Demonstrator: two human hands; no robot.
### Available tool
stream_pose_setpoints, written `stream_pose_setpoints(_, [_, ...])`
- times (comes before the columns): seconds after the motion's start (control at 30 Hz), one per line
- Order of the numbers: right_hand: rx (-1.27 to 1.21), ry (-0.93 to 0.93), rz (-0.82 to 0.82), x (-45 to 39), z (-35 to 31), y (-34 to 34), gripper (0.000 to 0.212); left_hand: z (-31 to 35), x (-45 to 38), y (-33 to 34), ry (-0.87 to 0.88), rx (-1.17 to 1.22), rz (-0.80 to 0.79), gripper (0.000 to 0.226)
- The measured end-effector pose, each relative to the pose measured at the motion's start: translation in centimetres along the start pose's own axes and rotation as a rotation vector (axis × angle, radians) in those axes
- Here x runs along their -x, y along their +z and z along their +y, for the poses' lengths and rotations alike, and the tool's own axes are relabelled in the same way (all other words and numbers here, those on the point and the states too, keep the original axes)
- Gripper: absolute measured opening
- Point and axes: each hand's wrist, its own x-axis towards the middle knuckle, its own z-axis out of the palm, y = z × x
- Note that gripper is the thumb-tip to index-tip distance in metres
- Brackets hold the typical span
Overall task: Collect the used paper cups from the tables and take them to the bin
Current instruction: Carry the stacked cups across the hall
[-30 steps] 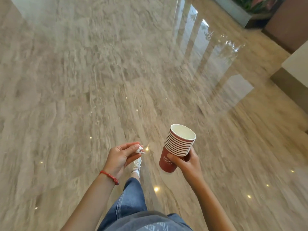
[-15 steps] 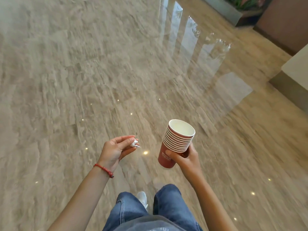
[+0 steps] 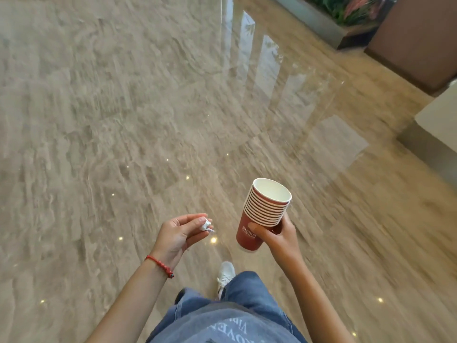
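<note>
Two hands are busy at the bottom centre of the frame, above blue denim trouser legs (image 3: 249, 293) and one white sneaker (image 3: 225, 273) stepping forward. The left hand (image 3: 176, 233), with a red cord bracelet (image 3: 159, 264) at the wrist, has its fingers curled and pinches a small crumpled white scrap of paper (image 3: 205, 224) between thumb and fingertips. The right hand (image 3: 277, 236) is wrapped round the lower part of a nested stack of dark red paper cups with white rims (image 3: 263, 214), thumb across the printed side, fingers behind. The stack's long axis tilts, mouth up and leaning toward the upper right of the frame, base low and toward the left hand; the top cup looks empty inside.

Beyond the hands stretches a glossy beige marble floor (image 3: 123, 120), carrying window reflections toward the upper centre. At the right edge sits the corner of a pale block of furniture (image 3: 437, 120); in the upper right stand a brown panel (image 3: 415, 40) and a grey planter with green and pink foliage (image 3: 321, 18).

No bin shows anywhere, so which way it lies from the cups cannot be told. My guess is the collecting is done and the carrying is under way. Since the right hand alone bears the stack, that hand would do the dropping, tipping the cups down once a bin comes near.
</note>
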Motion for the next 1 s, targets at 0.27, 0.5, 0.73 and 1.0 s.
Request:
stream_pose_setpoints(0.27, [0.021,-0.02,0.049,-12.2,-4.4,-1.6,0.045,7.8,-10.8,7.3,0.012,-0.026,-0.049,0.007])
stream_pose_setpoints(0.5, [0.003,0.019,0.169,-22.3,-5.9,-0.9,0.048,13.5,-21.8,11.8,-0.035,-0.108,-0.14,0.007])
stream_pose_setpoints(0.73, [-0.058,0.016,0.347,-33.3,-10.8,0.7,0.046,23.5,-32.3,18.1,-0.062,-0.237,-0.266,0.007])
stream_pose_setpoints(1.0, [-0.13,0.034,0.516,-41.6,-13.9,0.4,0.048,30.6,-41.3,25.6,-0.052,-0.383,-0.429,0.008])
